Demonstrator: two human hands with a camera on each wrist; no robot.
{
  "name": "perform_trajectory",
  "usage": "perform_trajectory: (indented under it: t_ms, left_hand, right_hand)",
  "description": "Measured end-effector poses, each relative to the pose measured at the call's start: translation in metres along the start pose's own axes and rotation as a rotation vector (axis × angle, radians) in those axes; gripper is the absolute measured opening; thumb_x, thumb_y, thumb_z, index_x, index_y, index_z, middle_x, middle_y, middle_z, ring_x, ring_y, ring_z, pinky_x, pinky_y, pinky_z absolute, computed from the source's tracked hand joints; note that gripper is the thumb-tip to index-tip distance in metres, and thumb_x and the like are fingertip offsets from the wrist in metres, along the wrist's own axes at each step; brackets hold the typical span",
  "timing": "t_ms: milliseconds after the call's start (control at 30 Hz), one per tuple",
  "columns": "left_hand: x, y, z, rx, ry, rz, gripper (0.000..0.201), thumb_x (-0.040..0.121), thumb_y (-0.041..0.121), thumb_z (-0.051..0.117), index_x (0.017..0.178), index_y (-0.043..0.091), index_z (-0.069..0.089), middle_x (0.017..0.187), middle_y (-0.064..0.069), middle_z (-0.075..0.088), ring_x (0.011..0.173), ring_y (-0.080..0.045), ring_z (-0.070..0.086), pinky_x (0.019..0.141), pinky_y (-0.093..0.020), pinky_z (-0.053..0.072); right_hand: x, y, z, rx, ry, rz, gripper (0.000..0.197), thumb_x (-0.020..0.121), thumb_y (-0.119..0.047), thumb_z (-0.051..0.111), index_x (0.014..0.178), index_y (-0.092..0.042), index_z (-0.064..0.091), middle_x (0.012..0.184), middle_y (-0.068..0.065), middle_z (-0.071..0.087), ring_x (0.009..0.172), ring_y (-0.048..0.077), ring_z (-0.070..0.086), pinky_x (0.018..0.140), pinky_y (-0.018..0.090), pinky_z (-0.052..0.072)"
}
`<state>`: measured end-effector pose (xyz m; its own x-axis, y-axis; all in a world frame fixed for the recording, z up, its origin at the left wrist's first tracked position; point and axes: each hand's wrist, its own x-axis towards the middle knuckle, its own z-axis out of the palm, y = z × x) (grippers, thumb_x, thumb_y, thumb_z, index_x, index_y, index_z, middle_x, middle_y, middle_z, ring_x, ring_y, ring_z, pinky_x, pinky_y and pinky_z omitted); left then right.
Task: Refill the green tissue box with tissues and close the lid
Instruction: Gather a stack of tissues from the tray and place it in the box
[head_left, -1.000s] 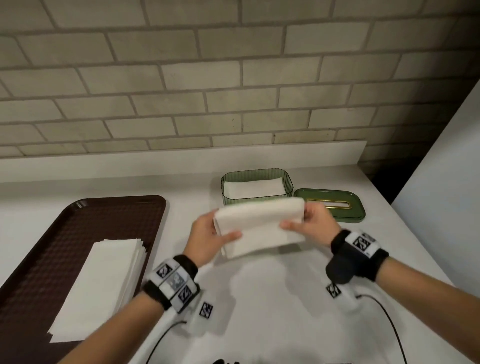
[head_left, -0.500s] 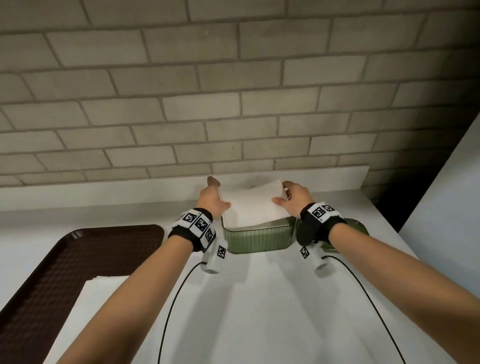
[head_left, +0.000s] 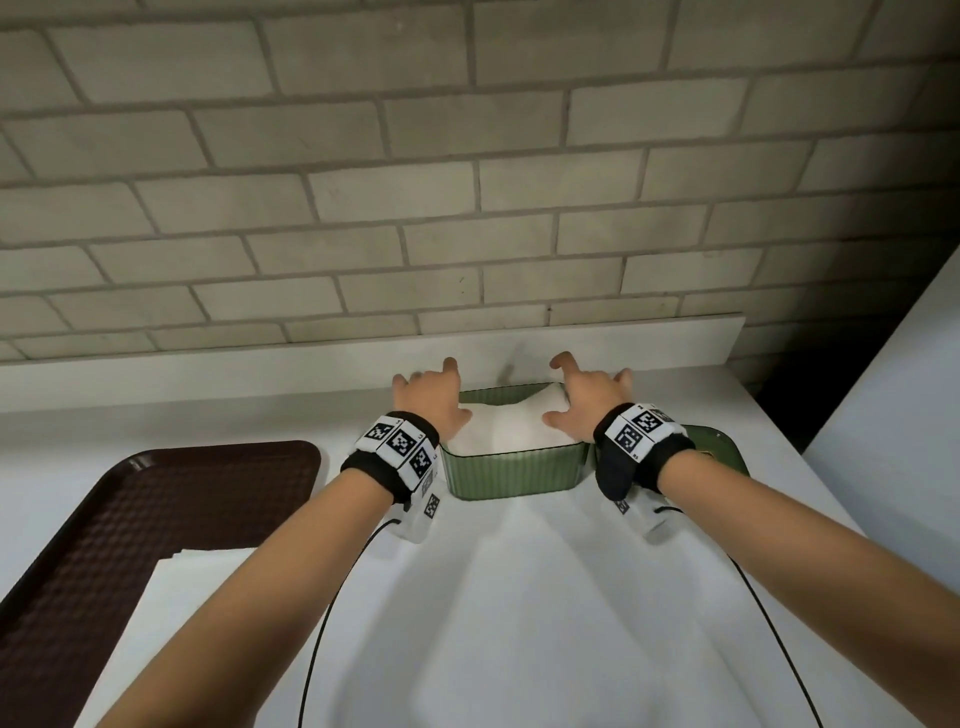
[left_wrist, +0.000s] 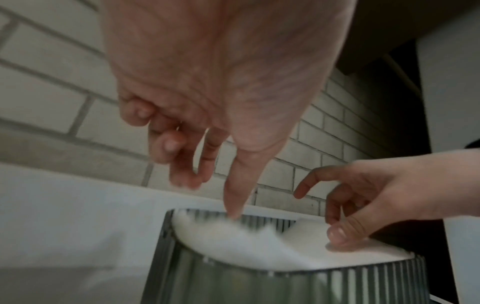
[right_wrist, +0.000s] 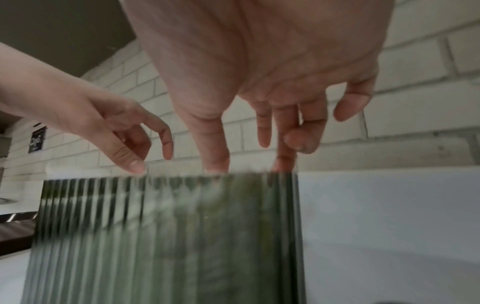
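The green ribbed tissue box (head_left: 514, 470) stands near the back wall with a white tissue stack (head_left: 506, 428) filling it to the rim, higher on its right side. My left hand (head_left: 428, 397) is over the box's left end, its thumb pressing the tissues (left_wrist: 259, 244) and its other fingers loosely bent above. Over the right end, my right hand (head_left: 584, 397) presses its thumb on the stack with its fingers spread. The wrist views show the left hand (left_wrist: 207, 185) and the right hand (right_wrist: 246, 156) just above the box rim (right_wrist: 168, 236). The green lid (head_left: 719, 447) lies right of the box, partly behind my right wrist.
A dark brown tray (head_left: 156, 493) lies at the left with a stack of spare white tissues (head_left: 187, 587) on it. A low white ledge and a brick wall run behind the box. A white panel stands at the far right.
Both hands carried the tissue stack from mid-table to the box and lowered it in. They have let go of its ends and now press it from above.
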<state>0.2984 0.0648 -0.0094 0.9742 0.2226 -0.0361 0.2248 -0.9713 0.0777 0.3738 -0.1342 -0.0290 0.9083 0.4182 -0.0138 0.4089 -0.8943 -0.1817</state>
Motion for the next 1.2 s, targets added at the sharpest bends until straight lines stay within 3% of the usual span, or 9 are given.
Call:
perform_trajectory:
  t_ms: [133, 233, 333, 500, 667, 833, 1033, 1133, 1200]
  left_hand:
    - [-0.008, 0.002, -0.013, 0.099, 0.017, 0.120, 0.015, 0.084, 0.029, 0.059, 0.091, 0.021, 0.070, 0.103, -0.003, 0.058, 0.108, -0.027, 0.045, 0.097, -0.049, 0.030]
    - [-0.012, 0.004, -0.009, 0.163, -0.188, 0.174, 0.027, 0.085, 0.034, 0.053, 0.075, 0.020, 0.074, 0.092, 0.000, 0.061, 0.108, -0.023, 0.043, 0.102, -0.059, 0.021]
    - [-0.014, 0.003, 0.000, 0.181, -0.314, 0.144, 0.036, 0.091, 0.037, 0.045, 0.084, 0.016, 0.073, 0.094, -0.002, 0.064, 0.123, -0.025, 0.039, 0.106, -0.072, 0.002]
    - [-0.017, 0.000, -0.005, 0.079, -0.282, 0.116, 0.040, 0.092, 0.041, 0.041, 0.077, 0.021, 0.072, 0.075, 0.006, 0.060, 0.128, -0.033, 0.038, 0.099, -0.078, -0.015]
    - [-0.021, 0.008, 0.002, 0.100, -0.314, 0.097, 0.046, 0.090, 0.049, 0.037, 0.082, 0.023, 0.073, 0.094, 0.000, 0.067, 0.127, -0.035, 0.041, 0.098, -0.077, -0.019]
    - [-0.021, 0.013, 0.005, 0.157, -0.337, 0.085, 0.050, 0.090, 0.054, 0.035, 0.064, 0.022, 0.062, 0.109, -0.002, 0.066, 0.138, -0.038, 0.026, 0.098, -0.076, -0.020]
    - [-0.045, -0.010, -0.020, -0.094, -0.174, 0.124, 0.035, 0.092, 0.044, 0.043, 0.078, 0.027, 0.070, 0.116, 0.006, 0.062, 0.142, -0.031, 0.027, 0.101, -0.077, -0.013]
    - [-0.095, -0.042, -0.053, -0.199, 0.031, 0.113, 0.020, 0.093, 0.036, 0.047, 0.085, 0.031, 0.065, 0.107, 0.012, 0.064, 0.121, -0.016, 0.051, 0.105, -0.075, -0.003]
    - [-0.138, -0.070, -0.070, -0.218, 0.106, 0.070, 0.018, 0.094, 0.026, 0.048, 0.089, 0.033, 0.064, 0.085, 0.010, 0.068, 0.093, -0.008, 0.061, 0.111, -0.068, 0.003]
  right_hand:
    - [-0.014, 0.001, -0.015, -0.112, 0.078, -0.067, 0.023, 0.081, -0.047, 0.058, 0.094, -0.028, 0.058, 0.107, 0.000, 0.059, 0.107, 0.025, 0.049, 0.094, 0.045, 0.026]
    - [-0.022, 0.002, -0.007, -0.118, -0.032, -0.145, 0.037, 0.091, -0.051, 0.045, 0.069, -0.026, 0.062, 0.111, -0.003, 0.063, 0.115, 0.022, 0.046, 0.104, 0.052, 0.018]
    - [-0.024, 0.006, 0.005, -0.111, -0.157, -0.120, 0.055, 0.096, -0.054, 0.032, 0.077, -0.020, 0.071, 0.119, 0.000, 0.063, 0.132, 0.020, 0.035, 0.112, 0.056, 0.004]
    - [-0.028, 0.009, 0.004, -0.091, -0.137, -0.118, 0.066, 0.097, -0.060, 0.018, 0.082, -0.027, 0.072, 0.135, -0.007, 0.057, 0.145, 0.019, 0.019, 0.112, 0.058, -0.010]
    - [-0.032, -0.002, 0.004, -0.074, -0.198, -0.205, 0.061, 0.097, -0.061, 0.010, 0.118, -0.037, 0.062, 0.154, -0.015, 0.034, 0.149, 0.017, 0.005, 0.110, 0.063, -0.016]
    - [-0.027, -0.002, 0.011, -0.144, -0.199, -0.196, 0.070, 0.094, -0.064, 0.005, 0.092, -0.029, 0.066, 0.135, -0.007, 0.054, 0.147, 0.024, 0.009, 0.106, 0.066, -0.019]
    - [-0.033, -0.007, 0.003, -0.089, -0.020, -0.223, 0.073, 0.087, -0.070, 0.005, 0.075, -0.027, 0.063, 0.109, -0.008, 0.065, 0.142, 0.021, 0.022, 0.108, 0.063, -0.016]
    - [-0.047, -0.032, -0.001, 0.057, 0.129, -0.326, 0.062, 0.086, -0.070, 0.016, 0.072, -0.026, 0.058, 0.104, -0.013, 0.064, 0.133, 0.014, 0.035, 0.112, 0.057, -0.003]
    - [-0.060, -0.059, 0.003, 0.144, 0.137, -0.437, 0.043, 0.086, -0.064, 0.038, 0.072, -0.027, 0.054, 0.099, -0.014, 0.061, 0.126, 0.013, 0.040, 0.112, 0.051, 0.007]
